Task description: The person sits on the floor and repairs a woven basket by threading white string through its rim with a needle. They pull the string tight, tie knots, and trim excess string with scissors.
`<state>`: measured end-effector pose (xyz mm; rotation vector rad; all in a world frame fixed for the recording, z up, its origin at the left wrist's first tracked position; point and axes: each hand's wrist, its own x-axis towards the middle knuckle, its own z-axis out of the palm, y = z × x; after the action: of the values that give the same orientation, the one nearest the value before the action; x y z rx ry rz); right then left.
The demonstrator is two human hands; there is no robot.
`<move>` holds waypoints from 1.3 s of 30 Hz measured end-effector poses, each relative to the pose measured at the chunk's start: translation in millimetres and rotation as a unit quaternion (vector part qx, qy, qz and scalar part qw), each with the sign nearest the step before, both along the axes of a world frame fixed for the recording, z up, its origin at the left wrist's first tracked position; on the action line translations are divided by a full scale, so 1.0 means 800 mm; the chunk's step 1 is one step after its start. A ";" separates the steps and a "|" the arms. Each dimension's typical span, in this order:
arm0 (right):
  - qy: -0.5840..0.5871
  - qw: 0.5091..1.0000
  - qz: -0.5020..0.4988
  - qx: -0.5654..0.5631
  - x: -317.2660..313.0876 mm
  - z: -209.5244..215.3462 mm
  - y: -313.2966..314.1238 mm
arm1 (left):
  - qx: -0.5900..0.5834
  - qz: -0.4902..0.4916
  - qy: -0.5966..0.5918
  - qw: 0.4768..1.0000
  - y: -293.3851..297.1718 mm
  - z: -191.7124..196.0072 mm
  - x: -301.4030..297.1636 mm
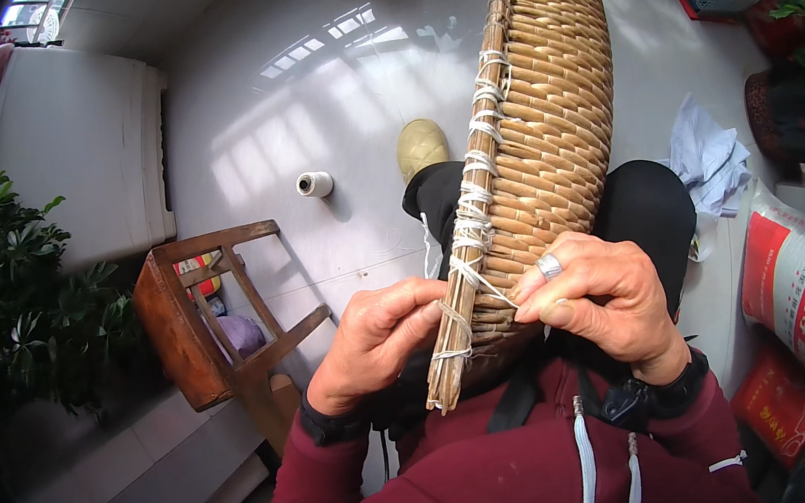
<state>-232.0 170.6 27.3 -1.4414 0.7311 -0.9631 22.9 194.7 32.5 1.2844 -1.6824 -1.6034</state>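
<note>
A woven straw basket (550, 103) stands on edge over my lap, its rim of bundled sticks bound with white cord (474, 212). My left hand (374, 345) pinches the lower end of the rim, fingers closed on the cord and sticks. My right hand (595, 303), a ring on one finger, presses against the basket's woven side just beside the rim, thumb and fingers holding it. Both hands sit close together at the basket's near end.
A wooden stool (214, 315) lies tipped over on my left, beside a green plant (25, 288). A spool of white thread (314, 184) stands on the glossy floor. A white and red sack (800, 293) and potted plants (795, 93) are at my right.
</note>
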 end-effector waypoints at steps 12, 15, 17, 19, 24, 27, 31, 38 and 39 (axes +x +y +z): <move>0.034 0.998 0.047 -0.020 0.004 -0.004 -0.005 | -0.345 -0.052 -0.202 0.915 0.006 -0.012 -0.011; -0.017 0.997 0.045 -0.054 0.004 0.007 -0.020 | -0.356 -0.091 -0.241 0.898 0.003 -0.006 -0.009; 0.065 0.988 -0.052 -0.130 0.015 0.016 -0.041 | -0.363 -0.108 -0.251 0.891 0.005 -0.007 -0.012; 0.138 0.939 -0.092 -0.301 0.043 0.009 -0.078 | -0.367 -0.103 -0.249 0.890 0.009 -0.013 -0.016; 0.269 0.868 0.115 -0.402 0.085 -0.017 -0.135 | -0.308 -0.096 -0.180 0.929 0.033 -0.035 -0.017; 0.262 0.865 0.116 -0.412 0.080 -0.025 -0.135 | -0.289 -0.144 -0.295 0.899 0.047 -0.030 0.009; 0.239 0.864 0.097 -0.431 0.078 -0.030 -0.132 | -0.273 -0.062 -0.332 0.901 0.058 -0.026 0.043; 0.218 0.874 0.079 -0.426 0.070 -0.023 -0.131 | -0.072 0.098 -0.112 0.986 0.055 -0.086 0.037; 0.211 0.878 0.062 -0.424 0.062 -0.021 -0.131 | 0.093 0.179 0.064 0.977 0.057 -0.086 0.036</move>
<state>-182.4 66.0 10.8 -2.4977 0.5155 -0.9134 51.4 240.0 -36.4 1.4435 -1.1654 -1.6091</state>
